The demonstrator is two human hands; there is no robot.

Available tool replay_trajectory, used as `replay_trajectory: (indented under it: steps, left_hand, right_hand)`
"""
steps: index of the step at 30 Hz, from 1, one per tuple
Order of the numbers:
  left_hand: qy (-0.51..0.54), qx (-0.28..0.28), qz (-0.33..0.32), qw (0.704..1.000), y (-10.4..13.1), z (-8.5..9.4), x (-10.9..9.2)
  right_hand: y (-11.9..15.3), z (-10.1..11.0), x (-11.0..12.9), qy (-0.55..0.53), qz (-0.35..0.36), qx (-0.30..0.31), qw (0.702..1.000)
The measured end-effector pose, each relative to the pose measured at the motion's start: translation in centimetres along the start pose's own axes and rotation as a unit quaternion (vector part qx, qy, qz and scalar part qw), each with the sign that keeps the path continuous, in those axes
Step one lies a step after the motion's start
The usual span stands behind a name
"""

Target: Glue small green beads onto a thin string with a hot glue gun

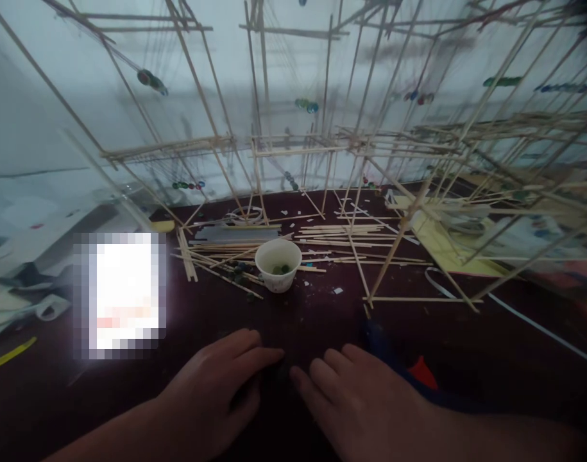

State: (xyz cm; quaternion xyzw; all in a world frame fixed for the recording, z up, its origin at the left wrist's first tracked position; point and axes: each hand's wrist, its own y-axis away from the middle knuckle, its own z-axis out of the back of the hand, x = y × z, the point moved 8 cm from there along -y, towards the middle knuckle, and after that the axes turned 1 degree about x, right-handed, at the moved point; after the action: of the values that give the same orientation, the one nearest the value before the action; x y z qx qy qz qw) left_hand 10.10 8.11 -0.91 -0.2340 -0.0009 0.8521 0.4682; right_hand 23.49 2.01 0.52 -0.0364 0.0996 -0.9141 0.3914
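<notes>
My left hand [226, 380] rests low over the dark table, its index finger stretched toward the middle and a gap between finger and thumb. Facing it, my right hand [353, 398] has loosely bent fingers, with the thumb apart. A narrow strip of table separates the fingertips; no held object shows in either hand. Beside and partly under my right wrist lies a blue glue gun [387, 350] with a red trigger [423, 372]. Beyond the hands stands a white paper cup [278, 282] with a few dark green marbles [284, 269] inside.
Thin wooden sticks [351, 237] lie behind the cup. A tall stick frame [355, 141] with strung marbles [306, 104] rises at the back. A yellow sheet [459, 250] and a white strip [538, 327] lie right; a bright blurred patch [127, 289] is left.
</notes>
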Motion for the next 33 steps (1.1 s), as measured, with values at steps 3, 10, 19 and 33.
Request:
replay_trajectory:
  steps: [3, 10, 19, 33]
  left_hand:
    - [0.013, 0.006, -0.003, 1.0, 0.0, -0.1, -0.2]
    - [-0.02, 0.026, 0.002, 0.999, 0.6, -0.7, 0.2]
    - [-0.072, 0.006, 0.027, 0.997, 0.6, -1.1, -0.3]
    - [-0.125, 0.022, 0.0, 0.992, 0.4, -1.5, -2.2]
  right_hand:
    - [0.1, 0.0, 0.0, 0.014, 0.006, -0.027, 1.0]
    - [-0.2, -0.9, 0.2, 0.043, 0.01, -0.008, 0.999]
    - [0.6, -0.4, 0.1, 0.04, 0.035, -0.038, 0.998]
    - [0.9, 0.5, -0.1, 0.025, 0.04, -0.111, 0.993]
